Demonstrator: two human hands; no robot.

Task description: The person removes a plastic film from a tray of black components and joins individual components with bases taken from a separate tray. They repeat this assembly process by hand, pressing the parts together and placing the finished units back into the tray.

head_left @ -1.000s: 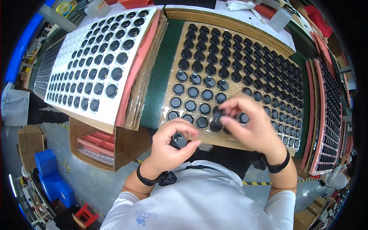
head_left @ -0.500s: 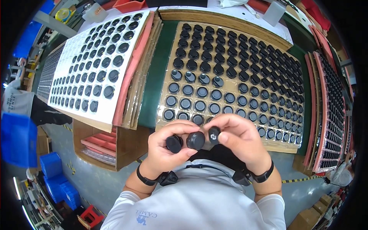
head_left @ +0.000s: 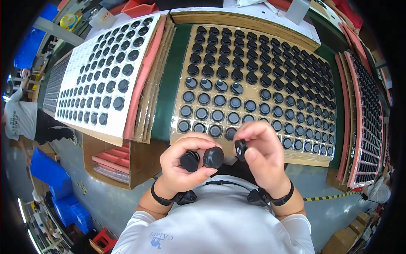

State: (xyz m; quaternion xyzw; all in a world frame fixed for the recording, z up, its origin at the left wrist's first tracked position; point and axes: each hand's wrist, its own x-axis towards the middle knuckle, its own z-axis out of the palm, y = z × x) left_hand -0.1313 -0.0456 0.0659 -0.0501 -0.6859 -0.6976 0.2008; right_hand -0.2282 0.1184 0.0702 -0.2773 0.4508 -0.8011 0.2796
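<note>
My left hand (head_left: 172, 170) is closed around two round black knobbed parts. One black part (head_left: 213, 157) shows its broad flat face between thumb and forefinger, and the second black part (head_left: 189, 161) sits deeper in the curled fingers. To its right, my right hand (head_left: 269, 157) pinches a small black disc (head_left: 240, 150) with a light mark on its face, held edge-on and apart from the left hand's parts. Beyond both hands lies a clear plastic tray (head_left: 253, 89) on cardboard, filled with rows of similar black round parts; several in one row show shiny faces.
At left, a white tray (head_left: 75, 54) of black parts tops a stack of pink and brown sheets. Another stacked tray (head_left: 363, 122) leans at right. Below left stands a cardboard box (head_left: 146, 163) with red trays. A person (head_left: 21, 116) holds a blue bin (head_left: 47, 167) at far left.
My right hand has drawn slightly right, and the disc has turned more edge-on. My left hand keeps its two parts. At far left the person has come further into view and the blue bin is lower.
</note>
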